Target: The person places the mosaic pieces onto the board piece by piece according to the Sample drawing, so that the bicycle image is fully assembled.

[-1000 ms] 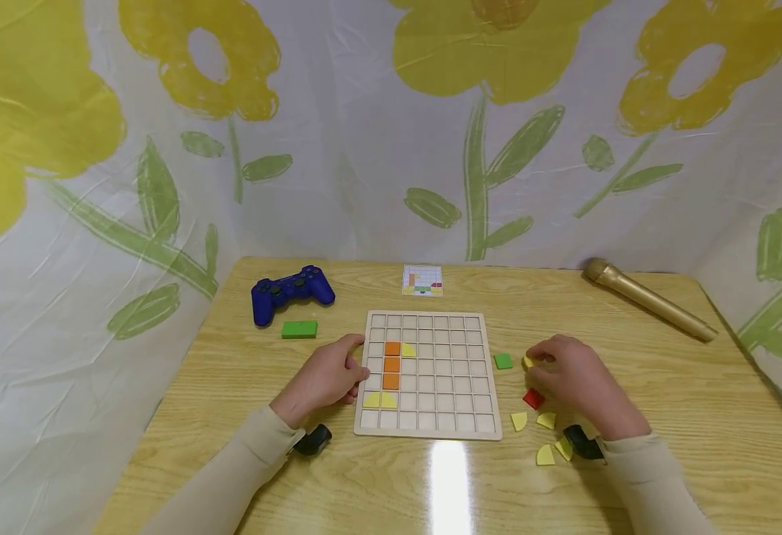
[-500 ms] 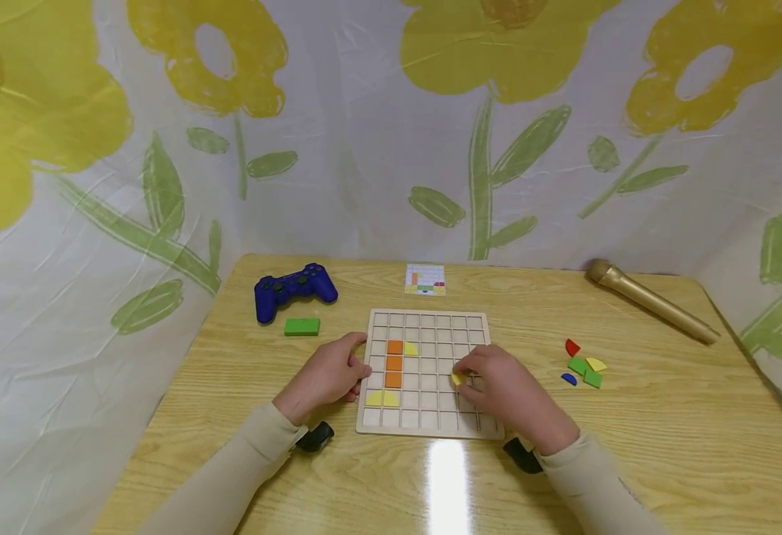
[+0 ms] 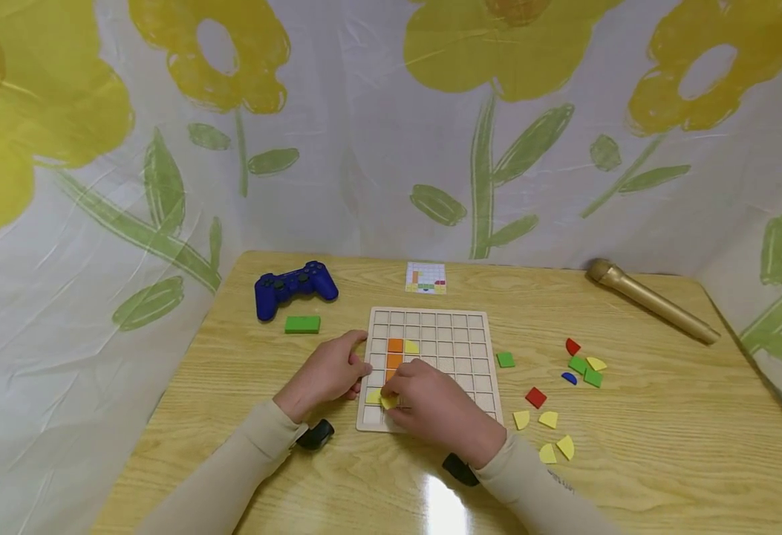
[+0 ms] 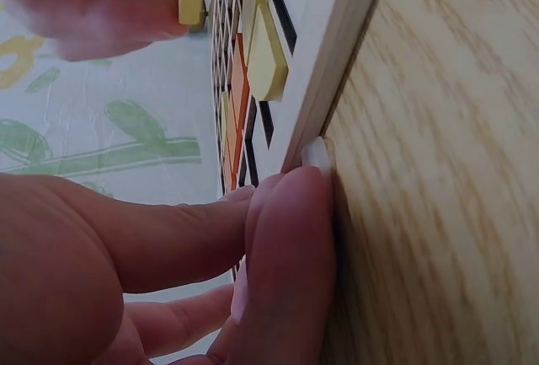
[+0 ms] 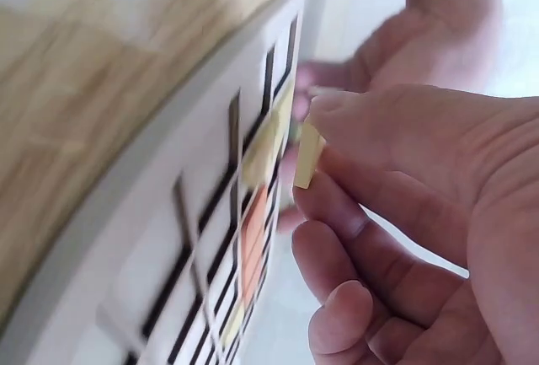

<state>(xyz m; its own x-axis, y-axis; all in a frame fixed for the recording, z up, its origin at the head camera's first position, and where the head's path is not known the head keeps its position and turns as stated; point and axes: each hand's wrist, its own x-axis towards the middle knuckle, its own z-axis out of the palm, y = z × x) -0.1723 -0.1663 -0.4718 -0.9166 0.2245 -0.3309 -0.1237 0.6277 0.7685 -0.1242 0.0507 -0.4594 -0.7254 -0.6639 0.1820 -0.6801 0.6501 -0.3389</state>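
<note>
With the left hand (image 3: 324, 374), gripping the board (image 3: 443, 332) by its left edge; with the right hand (image 3: 440, 409), pinching a yellow piece (image 5: 308, 156) just above the board's near left part, not yet set down. Apparently mid-placement; next, probably calls for lining up with a square and lowering flat. Already on the grid, orange squares (image 3: 395, 361). To the right, loose pieces (image 3: 535, 397) on the tabletop (image 3: 644, 401); behind, a small printed card (image 3: 425, 278).

dark lettering (image 3: 561, 482) on the right sleeve (image 3: 538, 494), too small to read, no legible words or numbers
</note>
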